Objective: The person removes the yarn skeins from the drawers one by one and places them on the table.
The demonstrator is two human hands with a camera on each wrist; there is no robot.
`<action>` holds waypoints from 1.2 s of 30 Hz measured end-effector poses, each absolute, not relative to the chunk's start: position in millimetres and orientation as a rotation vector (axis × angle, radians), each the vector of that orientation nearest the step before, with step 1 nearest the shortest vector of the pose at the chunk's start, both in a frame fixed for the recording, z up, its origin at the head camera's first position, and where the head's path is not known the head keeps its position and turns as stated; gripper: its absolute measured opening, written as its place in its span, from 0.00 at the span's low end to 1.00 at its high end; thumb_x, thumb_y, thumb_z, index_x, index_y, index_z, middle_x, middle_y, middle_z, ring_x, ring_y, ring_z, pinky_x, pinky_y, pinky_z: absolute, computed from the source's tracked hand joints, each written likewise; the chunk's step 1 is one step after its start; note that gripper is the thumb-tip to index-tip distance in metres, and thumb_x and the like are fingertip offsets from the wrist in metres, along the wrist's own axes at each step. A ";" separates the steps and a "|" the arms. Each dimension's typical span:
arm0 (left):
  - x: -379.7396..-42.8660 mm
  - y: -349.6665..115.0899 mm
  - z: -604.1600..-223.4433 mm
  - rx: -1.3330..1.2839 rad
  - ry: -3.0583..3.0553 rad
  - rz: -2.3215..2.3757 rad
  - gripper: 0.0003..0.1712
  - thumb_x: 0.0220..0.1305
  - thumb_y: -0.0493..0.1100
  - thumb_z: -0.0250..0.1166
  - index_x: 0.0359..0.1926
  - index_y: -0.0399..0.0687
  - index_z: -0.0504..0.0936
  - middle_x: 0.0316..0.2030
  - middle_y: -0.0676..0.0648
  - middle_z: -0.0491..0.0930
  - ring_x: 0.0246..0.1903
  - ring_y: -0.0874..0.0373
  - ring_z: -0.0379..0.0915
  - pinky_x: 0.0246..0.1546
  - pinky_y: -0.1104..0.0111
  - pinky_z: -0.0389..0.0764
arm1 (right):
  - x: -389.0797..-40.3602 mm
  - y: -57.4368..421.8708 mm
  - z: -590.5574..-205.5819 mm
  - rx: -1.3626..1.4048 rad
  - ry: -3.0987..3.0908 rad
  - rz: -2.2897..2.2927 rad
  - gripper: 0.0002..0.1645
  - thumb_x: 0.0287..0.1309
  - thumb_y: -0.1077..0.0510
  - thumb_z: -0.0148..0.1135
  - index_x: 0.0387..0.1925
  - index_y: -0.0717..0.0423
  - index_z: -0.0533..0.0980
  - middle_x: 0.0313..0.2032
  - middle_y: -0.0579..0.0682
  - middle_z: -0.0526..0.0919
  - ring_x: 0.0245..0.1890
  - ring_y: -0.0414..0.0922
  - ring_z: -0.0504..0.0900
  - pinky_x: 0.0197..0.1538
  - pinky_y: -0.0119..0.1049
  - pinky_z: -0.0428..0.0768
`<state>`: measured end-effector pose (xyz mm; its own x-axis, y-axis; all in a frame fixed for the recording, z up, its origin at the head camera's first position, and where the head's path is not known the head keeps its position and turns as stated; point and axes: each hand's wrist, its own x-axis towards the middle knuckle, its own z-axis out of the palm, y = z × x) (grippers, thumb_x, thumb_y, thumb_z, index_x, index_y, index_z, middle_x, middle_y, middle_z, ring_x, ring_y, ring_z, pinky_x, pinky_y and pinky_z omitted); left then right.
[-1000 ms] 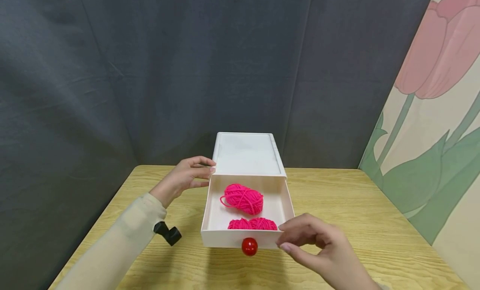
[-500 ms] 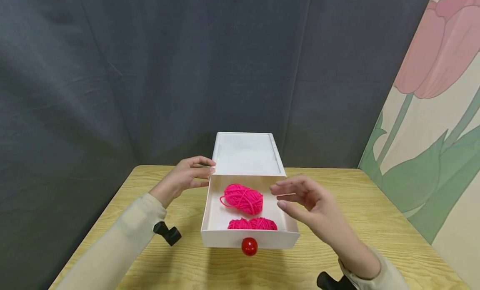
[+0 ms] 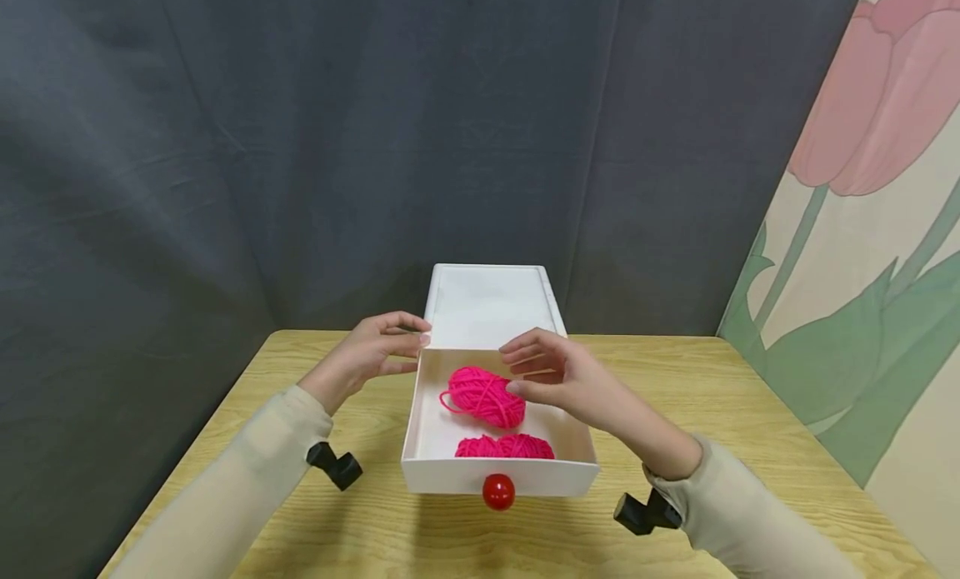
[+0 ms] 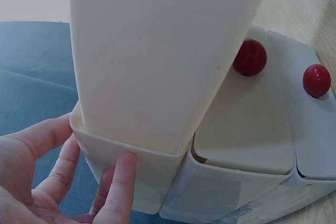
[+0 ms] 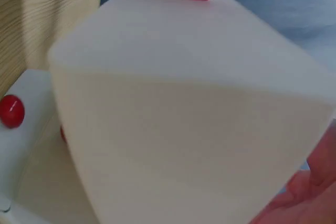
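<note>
A white drawer cabinet (image 3: 491,304) stands on the table with its top drawer (image 3: 442,477) pulled out. In that drawer lie two pink yarn skeins: a rear one (image 3: 480,400) and a front one (image 3: 504,447), partly hidden by the drawer front. My left hand (image 3: 367,351) touches the cabinet's left side near its front edge; the left wrist view shows its fingers (image 4: 122,187) resting against the cabinet wall. Over the drawer's right part, my right hand (image 3: 558,371) has bent, spread fingers, its thumb at the rear skein's right end. In the right wrist view the drawer hides most of that hand.
A red knob (image 3: 498,491) sticks out from the drawer front. Lower drawers with red knobs (image 4: 316,81) are pushed in below. A dark curtain (image 3: 375,146) hangs behind the wooden table (image 3: 675,421), and a tulip-painted wall (image 3: 847,312) rises at the right.
My right hand has left the drawer's front right corner and moved up, back and left over the drawer to the rear skein. The left hand, drawer and skeins have stayed in place.
</note>
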<state>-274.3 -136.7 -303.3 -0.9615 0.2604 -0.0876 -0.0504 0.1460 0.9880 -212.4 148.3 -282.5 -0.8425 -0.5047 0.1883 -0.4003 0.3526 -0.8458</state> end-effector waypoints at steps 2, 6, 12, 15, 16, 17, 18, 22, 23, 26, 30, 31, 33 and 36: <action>-274.4 -137.3 -303.6 0.210 2.191 1.892 0.16 0.64 0.40 0.65 0.51 0.42 0.76 0.41 0.47 0.78 0.38 0.55 0.77 0.49 0.58 0.82 | -216.3 145.8 -284.2 -0.844 2.503 -1.465 0.25 0.56 0.62 0.67 0.55 0.62 0.72 0.53 0.63 0.77 0.54 0.58 0.79 0.54 0.44 0.81; -274.9 -138.2 -304.4 0.214 2.194 1.888 0.16 0.64 0.40 0.65 0.52 0.42 0.76 0.41 0.47 0.78 0.38 0.55 0.77 0.49 0.58 0.82 | -221.2 141.7 -287.5 -0.846 2.535 -1.393 0.24 0.56 0.63 0.67 0.54 0.62 0.72 0.53 0.61 0.78 0.54 0.57 0.79 0.56 0.48 0.80; -275.3 -139.4 -304.5 0.220 2.187 1.896 0.16 0.64 0.40 0.64 0.51 0.42 0.76 0.41 0.47 0.78 0.38 0.55 0.76 0.50 0.57 0.82 | -223.4 136.5 -289.2 -0.801 2.602 -1.265 0.25 0.55 0.62 0.69 0.54 0.56 0.74 0.53 0.54 0.79 0.54 0.54 0.79 0.55 0.49 0.80; -276.0 -140.1 -305.2 0.223 2.190 1.894 0.16 0.64 0.40 0.64 0.51 0.41 0.76 0.41 0.47 0.78 0.38 0.55 0.76 0.51 0.57 0.82 | -223.9 133.8 -288.4 -0.813 2.628 -1.206 0.25 0.54 0.62 0.69 0.54 0.54 0.74 0.52 0.52 0.80 0.54 0.54 0.79 0.53 0.47 0.81; -275.9 -140.1 -305.2 0.219 2.189 1.896 0.16 0.64 0.40 0.65 0.51 0.41 0.76 0.40 0.47 0.78 0.38 0.55 0.76 0.51 0.57 0.81 | -224.1 133.0 -288.1 -0.824 2.634 -1.188 0.25 0.54 0.62 0.70 0.54 0.54 0.74 0.52 0.52 0.80 0.53 0.54 0.79 0.53 0.46 0.82; -275.8 -140.2 -305.3 0.222 2.189 1.895 0.16 0.64 0.40 0.64 0.51 0.41 0.76 0.40 0.47 0.78 0.38 0.55 0.76 0.51 0.56 0.81 | -224.4 132.4 -288.1 -0.834 2.641 -1.167 0.25 0.54 0.62 0.70 0.54 0.53 0.74 0.52 0.52 0.80 0.53 0.54 0.79 0.53 0.45 0.82; -275.7 -140.2 -305.3 0.217 2.191 1.894 0.16 0.64 0.40 0.65 0.51 0.41 0.76 0.40 0.47 0.78 0.38 0.55 0.76 0.51 0.56 0.81 | -224.6 131.8 -288.0 -0.848 2.649 -1.146 0.25 0.54 0.62 0.70 0.54 0.53 0.75 0.52 0.52 0.81 0.53 0.54 0.80 0.53 0.45 0.82; -274.9 -140.1 -304.5 0.207 2.195 1.891 0.16 0.64 0.40 0.65 0.51 0.41 0.76 0.40 0.48 0.78 0.38 0.55 0.76 0.51 0.57 0.81 | -224.8 130.1 -288.0 -0.857 2.665 -1.075 0.25 0.53 0.61 0.70 0.54 0.51 0.75 0.51 0.53 0.82 0.51 0.54 0.81 0.52 0.45 0.82; -274.9 -140.0 -304.4 0.209 2.196 1.890 0.16 0.64 0.41 0.65 0.51 0.41 0.76 0.41 0.48 0.78 0.38 0.55 0.76 0.51 0.57 0.81 | -224.7 129.9 -287.8 -0.849 2.667 -1.062 0.25 0.53 0.61 0.71 0.54 0.50 0.75 0.51 0.53 0.82 0.50 0.54 0.82 0.51 0.44 0.82; -275.2 -140.1 -304.8 0.211 2.194 1.892 0.16 0.64 0.41 0.65 0.51 0.41 0.76 0.40 0.47 0.78 0.38 0.55 0.76 0.50 0.58 0.82 | -225.0 129.3 -287.7 -0.825 2.673 -1.030 0.26 0.53 0.61 0.71 0.54 0.49 0.75 0.51 0.53 0.82 0.49 0.53 0.82 0.50 0.43 0.83; -275.5 -140.6 -305.5 0.218 2.190 1.898 0.16 0.64 0.40 0.65 0.51 0.40 0.76 0.40 0.48 0.79 0.38 0.55 0.76 0.50 0.57 0.82 | -225.9 128.9 -287.7 -0.823 2.679 -1.001 0.26 0.52 0.61 0.71 0.54 0.50 0.76 0.50 0.53 0.82 0.48 0.51 0.82 0.49 0.42 0.83; -275.6 -140.6 -305.5 0.220 2.188 1.900 0.16 0.64 0.40 0.65 0.51 0.40 0.76 0.39 0.48 0.79 0.38 0.55 0.76 0.50 0.58 0.82 | -226.1 129.0 -287.8 -0.828 2.679 -0.999 0.25 0.52 0.62 0.71 0.53 0.50 0.76 0.50 0.53 0.82 0.47 0.51 0.82 0.49 0.41 0.83; -275.7 -140.5 -305.4 0.222 2.184 1.903 0.16 0.64 0.40 0.65 0.51 0.40 0.76 0.39 0.48 0.78 0.38 0.54 0.76 0.50 0.58 0.82 | -226.5 129.1 -287.6 -0.848 2.678 -0.996 0.25 0.52 0.62 0.71 0.52 0.51 0.76 0.49 0.53 0.82 0.46 0.49 0.83 0.48 0.40 0.83; -275.8 -140.2 -305.3 0.221 2.187 1.902 0.16 0.64 0.40 0.65 0.51 0.40 0.76 0.40 0.48 0.78 0.39 0.54 0.76 0.50 0.58 0.82 | -227.4 130.2 -287.6 -0.872 2.673 -0.989 0.23 0.51 0.64 0.71 0.51 0.54 0.77 0.47 0.53 0.82 0.43 0.47 0.83 0.46 0.39 0.83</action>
